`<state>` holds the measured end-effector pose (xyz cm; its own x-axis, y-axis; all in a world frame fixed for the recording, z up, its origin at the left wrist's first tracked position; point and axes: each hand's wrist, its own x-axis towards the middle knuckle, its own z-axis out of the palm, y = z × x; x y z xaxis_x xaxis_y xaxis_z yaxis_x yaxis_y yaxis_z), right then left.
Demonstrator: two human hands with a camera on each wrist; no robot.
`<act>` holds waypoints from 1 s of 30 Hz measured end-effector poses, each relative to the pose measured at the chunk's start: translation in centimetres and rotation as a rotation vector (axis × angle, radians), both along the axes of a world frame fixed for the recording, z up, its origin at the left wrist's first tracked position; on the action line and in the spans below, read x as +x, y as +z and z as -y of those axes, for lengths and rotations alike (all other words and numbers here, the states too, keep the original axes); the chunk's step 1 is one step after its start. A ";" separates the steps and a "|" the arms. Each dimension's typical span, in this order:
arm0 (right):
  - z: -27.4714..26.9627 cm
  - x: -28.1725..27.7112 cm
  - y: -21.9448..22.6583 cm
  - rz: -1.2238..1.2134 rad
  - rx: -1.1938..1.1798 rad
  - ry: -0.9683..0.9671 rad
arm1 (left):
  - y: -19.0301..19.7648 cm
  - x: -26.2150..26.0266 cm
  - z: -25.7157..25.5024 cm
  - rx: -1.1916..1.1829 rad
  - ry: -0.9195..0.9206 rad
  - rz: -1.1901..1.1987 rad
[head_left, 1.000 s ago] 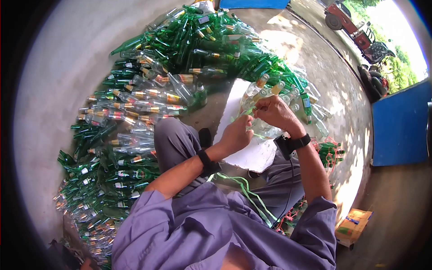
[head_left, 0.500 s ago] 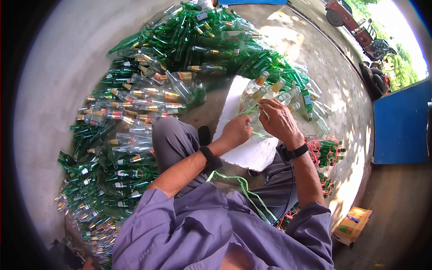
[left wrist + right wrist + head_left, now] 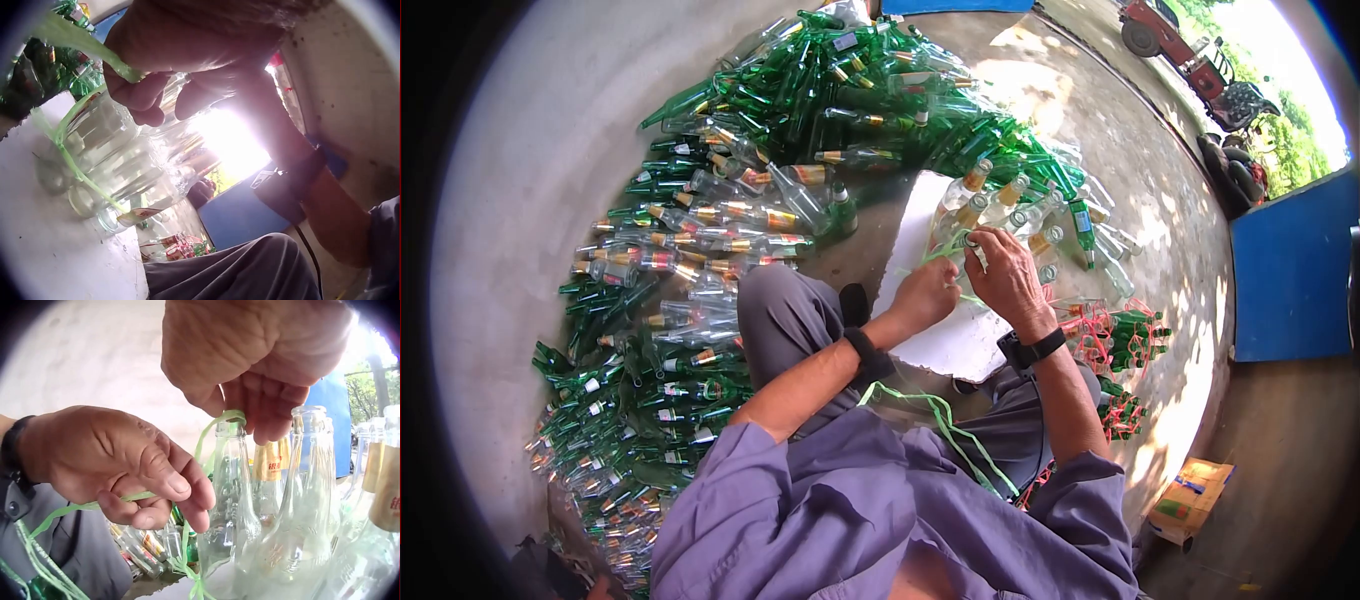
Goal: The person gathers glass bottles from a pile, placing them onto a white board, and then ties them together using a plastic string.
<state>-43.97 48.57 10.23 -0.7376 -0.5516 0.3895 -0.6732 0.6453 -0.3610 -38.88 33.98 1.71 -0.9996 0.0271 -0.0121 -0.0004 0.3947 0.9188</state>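
Note:
My left hand (image 3: 925,292) grips a green plastic string (image 3: 69,515), which passes between its curled fingers and trails toward the lap. In the right wrist view my right hand (image 3: 250,356) is bent over a clear glass bottle (image 3: 230,481), thumb and fingers at the string's loop around the mouth. Other clear bottles (image 3: 300,506) stand upright close beside it, some with gold neck labels. Lower down, the left wrist view shows green string (image 3: 81,175) around the bottle group, which stands on a white board (image 3: 945,345). A knot of string (image 3: 194,584) sits low beside the bottles.
Green bottles (image 3: 800,90) are heaped beyond the board, and rows of lying clear bottles (image 3: 730,215) reach along the left. Bottles tied with red string (image 3: 1120,340) stand at the right. A carton (image 3: 1190,500) and a blue panel (image 3: 1290,270) are farther right.
My right hand has lowered from beside the left hand's raised fingers to a bottle mouth, its fingers spreading a little. The left hand stays almost in place with the string.

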 end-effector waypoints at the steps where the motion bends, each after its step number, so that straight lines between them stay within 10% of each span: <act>1: 0.0 0.1 0.0 0.001 0.003 -0.019 | -0.2 0.0 -0.1 0.013 0.009 -0.032; 17: 0.0 0.3 -0.9 -0.088 0.130 -0.160 | 1.4 1.1 1.0 0.024 -0.001 0.133; 20: 0.3 -0.1 -1.7 -0.136 0.106 -0.096 | -4.7 1.3 1.7 0.311 -0.105 0.237; 30: 0.8 0.0 -2.1 -0.127 0.105 -0.121 | 1.8 5.8 5.2 0.280 0.093 0.047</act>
